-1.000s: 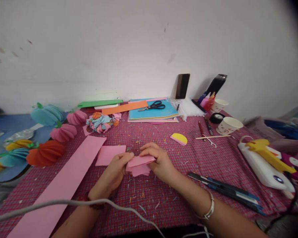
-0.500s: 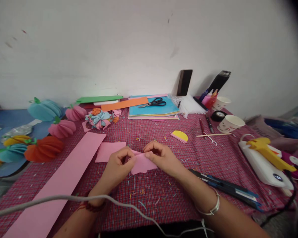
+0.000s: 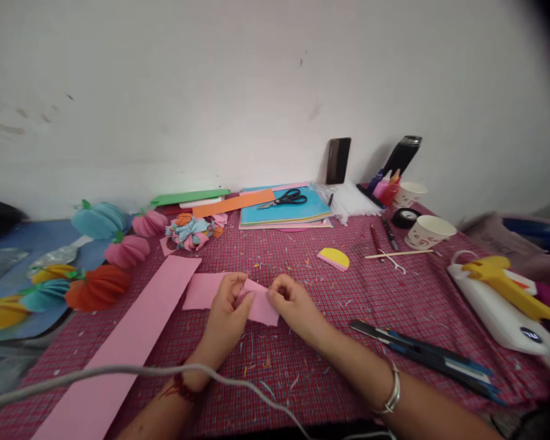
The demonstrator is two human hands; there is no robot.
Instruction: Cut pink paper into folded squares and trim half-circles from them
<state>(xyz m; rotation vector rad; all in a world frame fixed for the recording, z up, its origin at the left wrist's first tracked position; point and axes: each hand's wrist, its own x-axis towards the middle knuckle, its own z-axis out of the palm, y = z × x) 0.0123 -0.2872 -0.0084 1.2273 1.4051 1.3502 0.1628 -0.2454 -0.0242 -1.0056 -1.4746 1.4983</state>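
Observation:
Between my two hands is a small pink paper sheet (image 3: 263, 310), held just over the checked cloth with a fold along its far edge. My left hand (image 3: 229, 308) pinches its left side between thumb and fingers. At the right end of the fold, my right hand (image 3: 293, 304) grips the paper with thumb and forefinger. A second pink paper piece (image 3: 201, 291) lies flat, partly behind my left hand. Farther left stretches a long pink paper strip (image 3: 132, 342). A yellow half-round stack (image 3: 334, 258) lies beyond my right hand.
A craft knife (image 3: 426, 357) lies right of my right forearm. Black scissors (image 3: 288, 198) rest on coloured sheets (image 3: 284, 214). Paper pumpkins (image 3: 98, 287) stand left, beside scraps (image 3: 195, 232). A yellow glue gun (image 3: 508, 284) and paper cup (image 3: 429, 232) are right. A grey cable (image 3: 132, 369) crosses in front.
My right hand has shifted along the pink paper to its right end, and the sheet now tilts down to the right. The whole view has swung slightly left.

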